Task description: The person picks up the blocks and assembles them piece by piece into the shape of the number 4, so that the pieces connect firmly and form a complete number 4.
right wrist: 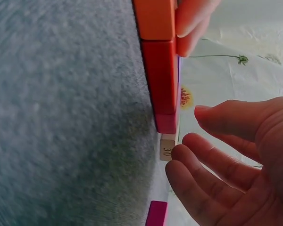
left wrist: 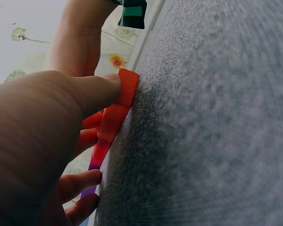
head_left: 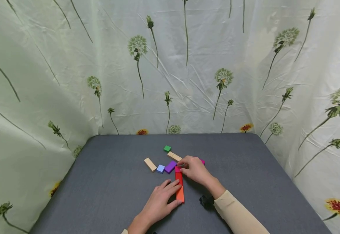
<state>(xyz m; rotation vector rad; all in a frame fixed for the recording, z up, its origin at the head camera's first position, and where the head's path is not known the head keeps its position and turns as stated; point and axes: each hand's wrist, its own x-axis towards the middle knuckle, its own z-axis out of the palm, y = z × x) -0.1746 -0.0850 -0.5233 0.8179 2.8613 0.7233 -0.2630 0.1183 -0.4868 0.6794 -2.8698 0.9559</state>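
An orange block [head_left: 180, 195], a red block [head_left: 178, 175] and a small pink-red block [head_left: 177, 169] lie end to end in a straight row. My left hand [head_left: 162, 199] rests along the row's left side, its thumb touching the orange block's near end and its fingertips the blocks' side. Over the row's far end is my right hand [head_left: 195, 169], loosely bent; the right wrist view shows nothing between its thumb and fingers. Just left of the pink-red block lies a purple block [head_left: 170, 167]. Beyond it is a wooden block [head_left: 174, 156], marked 30 in the right wrist view.
A light blue block [head_left: 160, 168] and another wooden block [head_left: 150, 164] lie left of the purple one. Farther back sits a green block [head_left: 167, 148]. A magenta block [head_left: 203, 162] shows partly behind the right hand. Patterned curtains surround the grey table [head_left: 114, 185].
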